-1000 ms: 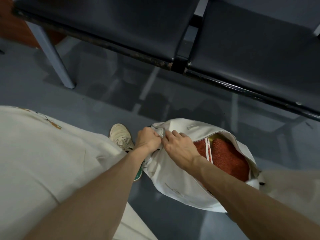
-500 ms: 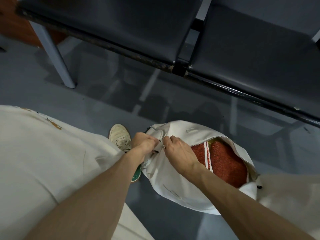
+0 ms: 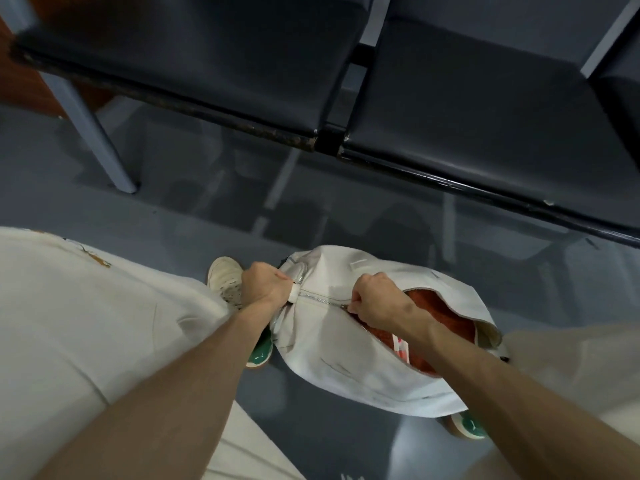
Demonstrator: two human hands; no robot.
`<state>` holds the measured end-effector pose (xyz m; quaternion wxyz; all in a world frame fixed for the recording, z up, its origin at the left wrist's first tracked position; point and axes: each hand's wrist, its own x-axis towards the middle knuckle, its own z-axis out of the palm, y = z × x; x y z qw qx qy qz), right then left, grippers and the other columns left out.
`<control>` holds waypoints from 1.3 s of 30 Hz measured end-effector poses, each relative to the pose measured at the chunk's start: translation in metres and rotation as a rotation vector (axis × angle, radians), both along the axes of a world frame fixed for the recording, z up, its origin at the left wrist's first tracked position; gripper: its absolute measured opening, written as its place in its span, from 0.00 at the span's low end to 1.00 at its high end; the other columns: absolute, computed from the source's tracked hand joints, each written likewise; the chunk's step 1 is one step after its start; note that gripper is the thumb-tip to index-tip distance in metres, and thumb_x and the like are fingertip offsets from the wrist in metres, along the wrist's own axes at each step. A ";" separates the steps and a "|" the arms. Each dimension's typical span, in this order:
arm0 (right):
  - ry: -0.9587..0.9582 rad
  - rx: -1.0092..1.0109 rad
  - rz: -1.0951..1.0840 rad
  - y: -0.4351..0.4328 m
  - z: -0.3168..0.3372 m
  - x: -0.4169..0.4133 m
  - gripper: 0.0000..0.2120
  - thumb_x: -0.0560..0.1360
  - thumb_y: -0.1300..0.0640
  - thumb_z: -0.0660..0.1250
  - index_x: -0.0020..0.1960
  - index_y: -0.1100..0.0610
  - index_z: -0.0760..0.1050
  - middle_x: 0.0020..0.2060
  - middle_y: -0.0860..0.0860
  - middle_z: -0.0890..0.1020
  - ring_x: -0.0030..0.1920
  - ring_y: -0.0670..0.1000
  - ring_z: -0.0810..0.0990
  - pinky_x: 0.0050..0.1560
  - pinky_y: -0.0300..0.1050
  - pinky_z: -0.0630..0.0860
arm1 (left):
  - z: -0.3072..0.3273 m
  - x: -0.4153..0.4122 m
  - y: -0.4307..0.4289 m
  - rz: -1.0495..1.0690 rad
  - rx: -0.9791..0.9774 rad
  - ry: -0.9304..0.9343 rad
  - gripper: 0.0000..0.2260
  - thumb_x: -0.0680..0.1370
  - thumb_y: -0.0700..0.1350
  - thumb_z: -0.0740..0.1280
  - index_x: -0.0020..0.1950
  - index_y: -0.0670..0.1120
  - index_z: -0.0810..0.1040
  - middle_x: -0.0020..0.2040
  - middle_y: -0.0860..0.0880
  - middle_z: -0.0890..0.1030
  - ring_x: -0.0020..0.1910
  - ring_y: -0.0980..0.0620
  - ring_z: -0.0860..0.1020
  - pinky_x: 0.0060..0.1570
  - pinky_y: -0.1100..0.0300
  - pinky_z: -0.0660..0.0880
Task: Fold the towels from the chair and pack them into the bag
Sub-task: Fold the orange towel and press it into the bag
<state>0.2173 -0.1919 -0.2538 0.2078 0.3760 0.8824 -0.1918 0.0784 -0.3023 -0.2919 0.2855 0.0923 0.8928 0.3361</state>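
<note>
A white bag (image 3: 346, 355) sits on the floor between my feet. Its zipper is closed along the left part and still gapes on the right, where a folded orange-red towel (image 3: 446, 317) shows inside. My left hand (image 3: 265, 284) grips the bag's left end by the zipper's start. My right hand (image 3: 375, 299) pinches the zipper pull (image 3: 344, 307) about midway along the opening. My right forearm hides part of the towel.
Two black padded chairs (image 3: 485, 109) stand side by side ahead, their seats bare, with a grey metal leg (image 3: 93, 129) at the left. The floor is glossy grey. My shoes (image 3: 225, 275) flank the bag.
My right hand has moved right along the zipper, away from my left hand, and a stretch of the zipper is now closed. Less of the towel shows.
</note>
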 end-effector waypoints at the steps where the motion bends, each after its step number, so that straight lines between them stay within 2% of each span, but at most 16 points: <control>1: -0.021 0.004 0.009 0.001 0.003 0.004 0.05 0.78 0.58 0.64 0.50 0.59 0.77 0.49 0.57 0.80 0.44 0.54 0.76 0.49 0.45 0.77 | 0.001 -0.001 0.000 -0.008 -0.010 0.009 0.07 0.74 0.37 0.68 0.44 0.43 0.86 0.45 0.47 0.85 0.47 0.46 0.81 0.40 0.61 0.73; 3: -0.055 -0.017 0.018 0.003 0.012 0.009 0.05 0.79 0.58 0.64 0.51 0.59 0.75 0.46 0.55 0.77 0.43 0.53 0.74 0.45 0.43 0.73 | 0.002 -0.004 0.000 -0.028 -0.018 0.038 0.06 0.73 0.37 0.68 0.43 0.43 0.86 0.44 0.45 0.85 0.46 0.45 0.81 0.44 0.58 0.77; 5: -0.089 -0.077 0.004 0.006 0.020 0.013 0.09 0.78 0.57 0.65 0.55 0.60 0.75 0.44 0.53 0.75 0.44 0.53 0.74 0.45 0.42 0.72 | 0.005 -0.003 0.000 -0.099 -0.028 0.102 0.07 0.73 0.37 0.68 0.41 0.43 0.86 0.43 0.44 0.85 0.46 0.44 0.82 0.46 0.55 0.79; 7: -0.102 -0.137 -0.022 0.012 0.024 0.014 0.11 0.77 0.56 0.67 0.56 0.62 0.77 0.45 0.54 0.80 0.46 0.53 0.78 0.47 0.43 0.75 | 0.009 0.002 -0.001 -0.246 -0.057 0.221 0.09 0.74 0.37 0.66 0.41 0.45 0.84 0.44 0.45 0.84 0.46 0.42 0.81 0.46 0.52 0.79; 10: -0.122 -0.181 -0.035 0.019 0.032 0.009 0.11 0.75 0.55 0.69 0.53 0.61 0.81 0.47 0.54 0.84 0.48 0.54 0.82 0.50 0.46 0.80 | 0.012 0.016 -0.001 -0.571 -0.005 0.504 0.10 0.77 0.37 0.64 0.52 0.47 0.82 0.50 0.48 0.80 0.53 0.45 0.77 0.53 0.52 0.73; 12: -0.137 -0.199 -0.036 0.024 0.039 0.002 0.10 0.75 0.55 0.68 0.51 0.61 0.81 0.43 0.53 0.84 0.43 0.54 0.81 0.43 0.45 0.79 | 0.013 0.029 0.001 -0.811 0.144 0.652 0.11 0.77 0.41 0.66 0.59 0.48 0.80 0.55 0.51 0.77 0.57 0.49 0.73 0.59 0.56 0.67; 14: -0.149 -0.196 -0.040 0.029 0.049 -0.006 0.08 0.75 0.54 0.68 0.45 0.60 0.79 0.37 0.52 0.80 0.36 0.52 0.78 0.34 0.42 0.73 | 0.015 0.038 0.004 -0.947 0.212 0.620 0.13 0.78 0.49 0.66 0.62 0.50 0.79 0.59 0.53 0.76 0.60 0.52 0.72 0.61 0.59 0.64; 17: -0.159 -0.171 -0.031 0.037 0.057 -0.011 0.07 0.74 0.55 0.69 0.39 0.56 0.75 0.35 0.51 0.78 0.32 0.50 0.75 0.32 0.41 0.70 | 0.014 0.038 0.010 -1.011 0.240 0.631 0.17 0.75 0.51 0.71 0.62 0.49 0.80 0.57 0.53 0.78 0.59 0.52 0.74 0.58 0.58 0.68; 19: -0.170 -0.154 -0.014 0.039 0.063 -0.011 0.12 0.75 0.55 0.70 0.36 0.55 0.71 0.34 0.50 0.76 0.31 0.49 0.74 0.29 0.40 0.67 | 0.010 0.038 0.017 -1.032 0.278 0.777 0.13 0.69 0.48 0.77 0.52 0.46 0.85 0.44 0.51 0.81 0.46 0.50 0.79 0.46 0.57 0.77; 20: -0.181 -0.132 0.008 0.039 0.064 -0.010 0.13 0.75 0.54 0.69 0.35 0.55 0.70 0.34 0.50 0.75 0.32 0.48 0.74 0.29 0.40 0.67 | 0.008 0.038 0.021 -1.046 0.283 0.833 0.11 0.66 0.46 0.79 0.46 0.46 0.86 0.38 0.51 0.80 0.40 0.50 0.79 0.39 0.58 0.78; 22: -0.208 -0.068 0.052 0.041 0.068 -0.005 0.13 0.76 0.54 0.68 0.37 0.56 0.70 0.34 0.50 0.75 0.33 0.49 0.75 0.31 0.40 0.68 | 0.009 0.041 0.028 -1.069 0.285 0.894 0.08 0.64 0.43 0.81 0.39 0.45 0.86 0.32 0.51 0.78 0.34 0.50 0.78 0.33 0.59 0.77; 24: -0.214 -0.005 0.067 0.044 0.073 0.005 0.08 0.76 0.55 0.68 0.42 0.59 0.74 0.34 0.50 0.75 0.35 0.50 0.76 0.33 0.41 0.71 | 0.016 0.044 0.034 -1.068 0.312 0.900 0.08 0.62 0.39 0.81 0.36 0.45 0.85 0.31 0.50 0.77 0.32 0.49 0.77 0.31 0.59 0.76; 26: -0.197 0.015 0.043 0.050 0.078 0.016 0.06 0.76 0.57 0.67 0.46 0.59 0.77 0.34 0.51 0.77 0.33 0.50 0.76 0.31 0.40 0.72 | 0.025 0.043 0.037 -1.056 0.332 0.901 0.08 0.62 0.39 0.81 0.34 0.45 0.84 0.30 0.50 0.76 0.31 0.49 0.77 0.31 0.58 0.76; 29: -0.204 0.026 0.009 0.059 0.082 0.031 0.08 0.76 0.56 0.66 0.42 0.59 0.79 0.33 0.51 0.79 0.31 0.49 0.77 0.28 0.39 0.70 | 0.033 0.039 0.042 -1.056 0.323 0.874 0.08 0.62 0.41 0.81 0.34 0.46 0.84 0.30 0.51 0.75 0.32 0.50 0.77 0.31 0.58 0.76; 33: -0.223 0.001 -0.073 0.077 0.082 0.052 0.09 0.75 0.57 0.66 0.44 0.60 0.83 0.28 0.50 0.79 0.26 0.48 0.78 0.30 0.37 0.74 | 0.044 0.034 0.045 -1.062 0.298 0.895 0.09 0.60 0.41 0.83 0.34 0.47 0.84 0.28 0.52 0.74 0.31 0.51 0.75 0.29 0.58 0.75; 39: -0.234 0.014 -0.174 0.104 0.080 0.096 0.10 0.75 0.59 0.63 0.37 0.57 0.80 0.26 0.50 0.79 0.26 0.48 0.78 0.31 0.38 0.74 | 0.056 0.028 0.043 -1.001 0.252 0.914 0.16 0.54 0.39 0.84 0.37 0.49 0.85 0.29 0.52 0.77 0.27 0.50 0.75 0.27 0.63 0.72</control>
